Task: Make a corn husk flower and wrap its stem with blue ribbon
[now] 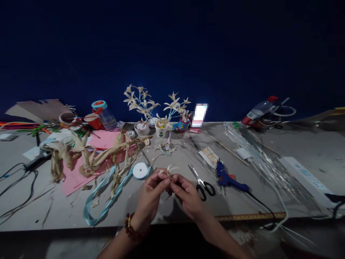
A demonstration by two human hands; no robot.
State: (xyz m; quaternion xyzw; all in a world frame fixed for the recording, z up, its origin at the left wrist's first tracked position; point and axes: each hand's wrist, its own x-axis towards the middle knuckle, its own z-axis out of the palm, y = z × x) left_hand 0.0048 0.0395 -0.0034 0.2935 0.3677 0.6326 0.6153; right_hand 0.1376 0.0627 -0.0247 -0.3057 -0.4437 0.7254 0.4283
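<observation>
Just above the front of the table, my left hand (154, 190) and my right hand (187, 194) meet, fingertips pinched together. Between them is a small cream flower (170, 169) with thin petals that look like dried corn husk; its base is hidden by my fingers. Both hands are closed on it. A roll of light blue ribbon (140, 170) lies left of my left hand, its loose end looping toward the table edge. Black-handled scissors (201, 182) lie open beside my right hand. Behind them, several finished small flowers (166, 148) rest on the table.
Dried corn husks (88, 158) spread over pink paper (77, 178) at left. A blue glue gun (229, 178) with a cord lies right, near wire bundles (266, 162) and a power strip (304, 176). Behind stand flower stems in a white cup (161, 132) and a bottle (257, 111).
</observation>
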